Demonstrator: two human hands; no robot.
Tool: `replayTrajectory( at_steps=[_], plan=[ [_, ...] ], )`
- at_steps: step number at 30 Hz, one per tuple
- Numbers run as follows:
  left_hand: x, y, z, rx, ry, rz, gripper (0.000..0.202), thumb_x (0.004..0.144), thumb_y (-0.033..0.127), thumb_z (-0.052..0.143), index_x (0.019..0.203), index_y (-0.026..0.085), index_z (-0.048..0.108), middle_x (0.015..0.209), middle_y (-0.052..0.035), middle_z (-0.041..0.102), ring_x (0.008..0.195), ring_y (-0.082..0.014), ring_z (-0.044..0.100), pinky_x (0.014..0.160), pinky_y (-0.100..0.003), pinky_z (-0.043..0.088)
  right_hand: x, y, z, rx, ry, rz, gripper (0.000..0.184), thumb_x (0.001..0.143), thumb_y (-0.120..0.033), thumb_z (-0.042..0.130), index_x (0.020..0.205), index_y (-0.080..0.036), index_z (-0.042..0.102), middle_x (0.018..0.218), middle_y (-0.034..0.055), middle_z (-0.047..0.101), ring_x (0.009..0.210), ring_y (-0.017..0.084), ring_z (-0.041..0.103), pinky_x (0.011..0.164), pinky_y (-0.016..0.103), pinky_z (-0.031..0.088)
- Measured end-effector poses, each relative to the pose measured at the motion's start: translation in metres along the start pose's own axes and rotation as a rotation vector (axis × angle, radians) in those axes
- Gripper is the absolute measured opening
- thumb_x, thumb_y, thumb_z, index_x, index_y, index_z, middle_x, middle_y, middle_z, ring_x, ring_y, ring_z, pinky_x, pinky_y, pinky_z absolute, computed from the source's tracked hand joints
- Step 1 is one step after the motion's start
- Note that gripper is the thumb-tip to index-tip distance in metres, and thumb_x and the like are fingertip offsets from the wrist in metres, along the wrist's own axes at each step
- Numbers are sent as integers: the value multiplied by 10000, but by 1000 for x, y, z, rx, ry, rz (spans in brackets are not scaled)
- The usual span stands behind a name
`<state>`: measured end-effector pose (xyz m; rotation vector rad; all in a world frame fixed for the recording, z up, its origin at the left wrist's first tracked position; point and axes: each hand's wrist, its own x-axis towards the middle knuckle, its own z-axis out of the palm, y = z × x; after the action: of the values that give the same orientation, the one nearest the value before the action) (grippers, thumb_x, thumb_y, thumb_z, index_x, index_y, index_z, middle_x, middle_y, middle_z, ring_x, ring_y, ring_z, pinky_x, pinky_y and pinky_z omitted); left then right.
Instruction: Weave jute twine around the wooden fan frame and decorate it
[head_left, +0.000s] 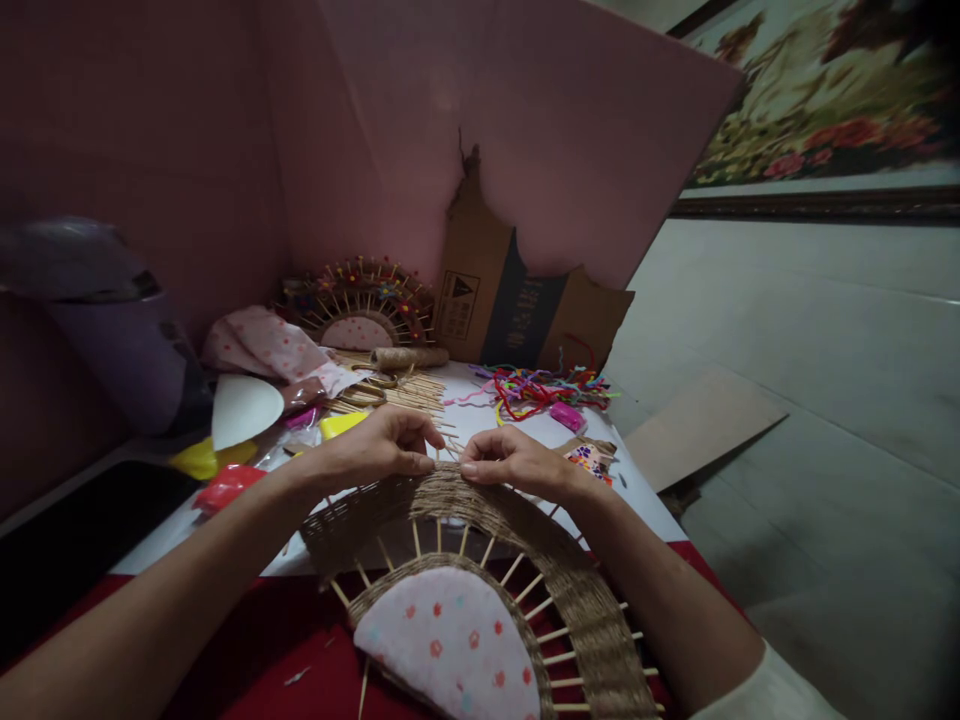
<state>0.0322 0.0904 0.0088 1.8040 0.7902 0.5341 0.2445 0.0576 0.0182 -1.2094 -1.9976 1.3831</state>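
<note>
The woven half-round piece (525, 530) is in front of the person, under both hands, above the red cloth (225, 650) and at the near side of the white tabletop (637, 490). It has a wide band of brown twine, thin sticks which spread like rays, and in the middle a half-circle of pale fabric (457, 640) with small red flowers.

The left hand (394, 440) is at the top outer edge of the band, with fingers bent and thumb near the forefinger; I cannot tell if its grip is fully closed, or what lies between the fingertips. The right hand (514, 458) is just beside it, and its grip is closed on the same edge, by thumb and forefinger.

Beyond the hands, a pile of loose sticks (412, 395) lies on the tabletop, with scissors (375, 380) and a roll of twine (409, 357). To the right there is a tangle of coloured strings (525, 390). Behind stand a torn cardboard sheet (487, 270) and another half-round piece (360, 333), decorated with colourful small bits.
</note>
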Motion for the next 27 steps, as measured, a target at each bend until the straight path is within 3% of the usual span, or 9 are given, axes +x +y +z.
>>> replayTrajectory(
  at_steps=[11, 27],
  plan=[
    [-2, 7, 3, 34, -62, -22, 433, 577, 222, 701, 964, 138, 525, 603, 56, 548, 530, -92, 468, 488, -213, 329, 0, 0, 2, 46, 23, 41, 280, 675, -393, 646, 652, -130, 553, 552, -43, 460, 492, 65, 363, 465, 211, 243],
    [-6, 17, 4, 40, 23, -52, 239, 612, 224, 656, 819, 125, 592, 577, 50, 523, 514, -77, 435, 483, -212, 291, -1, 0, 6, 94, 22, 16, 283, 695, -392, 642, 650, -134, 537, 543, -52, 430, 485, 57, 333, 447, 205, 216]
  ],
)
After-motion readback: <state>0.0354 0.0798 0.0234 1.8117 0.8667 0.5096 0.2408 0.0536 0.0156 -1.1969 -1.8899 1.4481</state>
